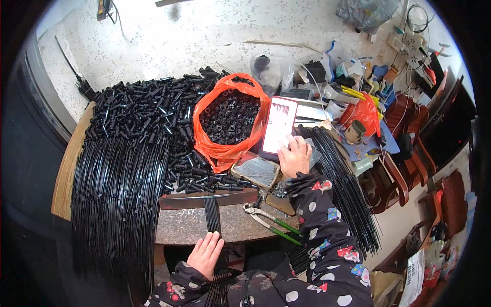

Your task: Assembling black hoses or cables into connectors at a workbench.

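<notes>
My right hand [295,157] is at the lower edge of a phone [280,120] with a lit white screen and red rim, fingertips touching the glass. The phone leans upright beside a red plastic bag [204,148] filled with small black ring-shaped parts [230,120]. Near the table's front edge, my left hand [204,255] lies with its fingers stretched out over a narrow bundle of thin black rods [212,217]. That bundle runs from the table edge down to my lap. Green-handled pincers [271,222] rest on the table between my arms.
Black tubular parts [138,110] are heaped at the back left, with long black rods [117,189] hanging over the front. More rods [342,189] lie right of my right arm. A clear box of thin pins [257,170] sits by the bag. A mug [354,133] stands among clutter.
</notes>
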Tool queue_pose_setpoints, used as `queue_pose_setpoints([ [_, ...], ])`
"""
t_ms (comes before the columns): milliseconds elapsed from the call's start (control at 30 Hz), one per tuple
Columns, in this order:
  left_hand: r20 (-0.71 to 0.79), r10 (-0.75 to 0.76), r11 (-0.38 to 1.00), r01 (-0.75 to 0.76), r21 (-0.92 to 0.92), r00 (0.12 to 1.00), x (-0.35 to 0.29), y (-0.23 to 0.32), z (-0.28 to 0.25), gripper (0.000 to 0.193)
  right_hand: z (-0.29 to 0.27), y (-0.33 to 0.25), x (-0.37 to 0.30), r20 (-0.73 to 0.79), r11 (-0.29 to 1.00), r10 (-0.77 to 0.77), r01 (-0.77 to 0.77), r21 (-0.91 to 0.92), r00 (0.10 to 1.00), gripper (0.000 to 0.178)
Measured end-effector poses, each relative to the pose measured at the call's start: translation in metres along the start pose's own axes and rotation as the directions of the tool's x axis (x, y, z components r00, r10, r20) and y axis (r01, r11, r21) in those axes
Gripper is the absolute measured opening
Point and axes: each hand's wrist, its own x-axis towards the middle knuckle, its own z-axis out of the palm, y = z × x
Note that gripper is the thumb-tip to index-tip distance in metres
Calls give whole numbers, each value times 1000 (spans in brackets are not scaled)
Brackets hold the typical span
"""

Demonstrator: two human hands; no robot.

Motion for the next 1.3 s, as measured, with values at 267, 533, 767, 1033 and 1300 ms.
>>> queue_pose_setpoints([
  [267, 11, 1, 1000, -1, -19, 1000, 2, 1, -3, 70, 0, -6, 8, -1, 997, -60, 60, 51, 998, 27],
  [533, 5, 2, 997, -1, -82, 1000, 2, 2, -5, 65, 2, -13, 15, 2, 1000, -31, 31, -2, 1000, 29],
  [767, -23, -7, 999, 7, -37, 1000, 0, 0, 0, 70, -6, 7, -4, -83, 997, -52, 57, 55, 995, 24],
  [1033, -20, 2, 996, -3, -87, 1000, 2, 2, -4, 64, 0, 2, 2, -15, 1000, -7, 6, -16, 1000, 29],
  [1300, 2, -7, 999, 7, -52, 1000, 1, 1, -2, 71, -2, 0, 1, -36, 1000, -8, 8, 4, 999, 27],
])
